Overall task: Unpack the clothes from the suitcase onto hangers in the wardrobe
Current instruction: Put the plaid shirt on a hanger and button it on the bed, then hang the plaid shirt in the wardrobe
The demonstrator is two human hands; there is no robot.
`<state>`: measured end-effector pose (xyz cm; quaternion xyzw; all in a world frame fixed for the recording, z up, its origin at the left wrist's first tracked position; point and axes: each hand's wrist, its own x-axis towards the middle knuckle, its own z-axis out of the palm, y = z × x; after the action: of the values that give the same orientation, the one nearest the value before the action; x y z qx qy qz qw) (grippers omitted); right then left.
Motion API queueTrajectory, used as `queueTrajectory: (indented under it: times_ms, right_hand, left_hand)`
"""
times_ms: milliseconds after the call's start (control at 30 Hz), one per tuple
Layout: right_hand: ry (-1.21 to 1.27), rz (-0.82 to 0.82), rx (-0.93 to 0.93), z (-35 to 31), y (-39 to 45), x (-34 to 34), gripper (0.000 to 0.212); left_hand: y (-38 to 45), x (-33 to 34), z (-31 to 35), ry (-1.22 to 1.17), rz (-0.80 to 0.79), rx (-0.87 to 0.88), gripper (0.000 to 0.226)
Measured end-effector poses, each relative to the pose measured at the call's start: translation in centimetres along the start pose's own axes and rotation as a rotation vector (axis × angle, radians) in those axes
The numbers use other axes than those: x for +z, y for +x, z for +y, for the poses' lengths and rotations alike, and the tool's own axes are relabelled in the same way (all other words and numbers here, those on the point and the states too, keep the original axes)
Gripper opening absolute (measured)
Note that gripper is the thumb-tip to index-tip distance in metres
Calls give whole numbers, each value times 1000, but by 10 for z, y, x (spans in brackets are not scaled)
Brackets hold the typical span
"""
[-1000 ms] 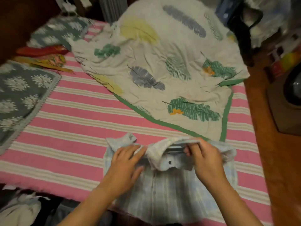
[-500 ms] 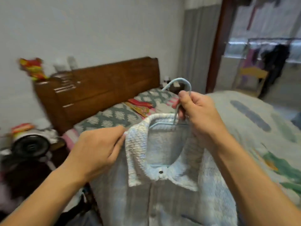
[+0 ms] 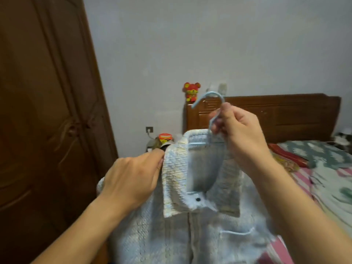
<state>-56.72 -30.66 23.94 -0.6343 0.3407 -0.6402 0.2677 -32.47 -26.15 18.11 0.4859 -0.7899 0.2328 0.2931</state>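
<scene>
Pinching the neck of a pale blue hanger (image 3: 209,103) between curled fingers and thumb, the right hand (image 3: 242,134) holds it up in the middle of the view, with the hook rising clear above the knuckles. From that hanger hangs a light blue collared shirt (image 3: 190,225), its collar folded down, buttoned at the throat with one dark button, and a chest pocket showing just below the right forearm. The hanger's bar is visible inside the open neck of the shirt. The left hand (image 3: 133,180) lies against the shirt's left shoulder, just beside the collar edge; its fingers are curled into the cloth there, gripping the fabric, though the fingertips themselves are hidden behind the collar.

Left of the shirt stands a tall dark wooden wardrobe (image 3: 47,121) with its panelled doors closed. Behind the shirt is a pale wall (image 3: 209,44), with a socket low on it. A wooden headboard (image 3: 282,115) shows behind the right hand, and a small red toy figure (image 3: 191,91) perches on its left end. An orange-and-red object (image 3: 165,137), too blurred to identify, sits just above the left hand. Right of the shirt lies the bed (image 3: 312,180), with pink-striped sheet and patterned green-grey pillows.
</scene>
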Motion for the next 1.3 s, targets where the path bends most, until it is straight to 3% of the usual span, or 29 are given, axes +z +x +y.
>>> queueTrajectory:
  times_ms: [100, 200, 300, 433, 567, 700, 800, 867, 933, 1033, 1067, 1100, 1167, 1300]
  right_hand:
    - [-338, -27, -142, 65, 11, 25, 38]
    - [-714, -256, -244, 139, 3, 53, 50]
    - [-849, -300, -291, 180, -2, 85, 55]
    - [-552, -596, -233, 196, 17, 131, 51]
    - [-250, -775, -167, 194, 36, 177, 59]
    - [-203, -851, -303, 174, 60, 210, 55]
    - [-175, -1064, -251, 167, 79, 240, 61]
    - [-113, -1133, -123, 165, 72, 262, 62]
    - [-65, -1174, -57, 165, 53, 278, 59]
    - [45, -1370, -239, 151, 22, 283, 30]
    - [87, -1453, -355, 140, 14, 281, 52]
    - [125, -1529, -481, 131, 6, 281, 69]
    - [215, -1661, -591, 112, -7, 280, 72]
    - [321, -2008, -366, 85, -17, 281, 59]
  left_hand:
    - [-19, -2, -55, 19, 8, -164, 33]
    - [-37, -5, -104, 28, -6, -266, 37]
    - [-59, -10, -138, -22, -132, -288, 36]
    - [-95, -33, -165, -123, -299, -313, 39]
    - [-121, -66, -148, -61, -264, -317, 41]
    - [-118, -100, -119, -34, -162, -398, 36]
    - [-108, -117, -93, 92, -225, -432, 38]
    - [-112, -115, -85, 292, -315, -552, 38]
    - [-135, -110, -92, 516, -259, -771, 33]
    - [-191, -116, -116, 569, -200, -1176, 20]
    - [-207, -120, -119, 547, -207, -1249, 19]
    - [-218, -125, -119, 540, -220, -1303, 21]
    - [-229, -137, -113, 562, -223, -1350, 25]
    - [-230, -165, -105, 643, -148, -1310, 27]
